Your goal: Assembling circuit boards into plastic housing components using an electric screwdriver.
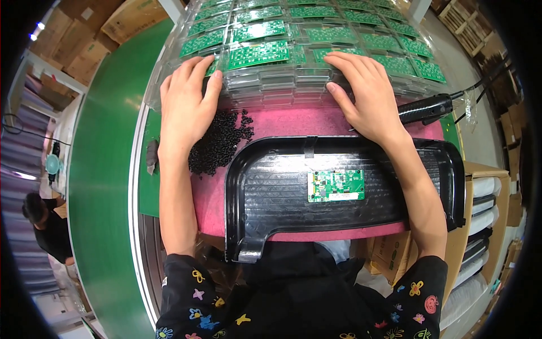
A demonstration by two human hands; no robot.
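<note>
Both of my hands are at the near edge of a wide stack of clear plastic trays (282,76) filled with green circuit boards (258,55). My left hand (189,101) curls its fingers over the left part of that edge, thumb beside a board. Farther right, my right hand (366,96) lays its fingers over the top, with the thumb against the front side. Below them, a black plastic housing (271,195) lies hollow side up on a pink mat (293,120). A single green circuit board (336,186) sits inside the housing.
Small black screws or similar parts (217,141) form a heap by my left forearm. A black corded power screwdriver (426,108) lies right of my right hand. An open carton (480,226) with wrapped parts stands at right. Another person (48,226) is at far left beyond a green surface (104,169).
</note>
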